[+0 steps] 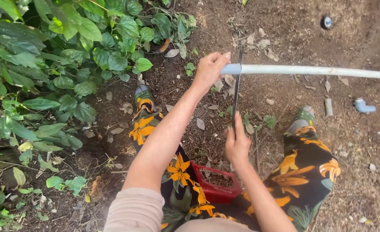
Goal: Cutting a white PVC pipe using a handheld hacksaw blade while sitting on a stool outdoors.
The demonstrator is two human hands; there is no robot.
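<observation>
Fingers [218, 58] of left hand [209, 71] grip pipe [310, 70]; right hand [237, 144] holds saw blade [237, 92].

It was a garden plot outdoors: bare brown soil [353, 172] strewn with dry leaves [200, 123], a thick leafy green shrub [48, 56] crowding the ten o'clock corner, small weeds [65, 184] sprouting at eight o'clock.
</observation>
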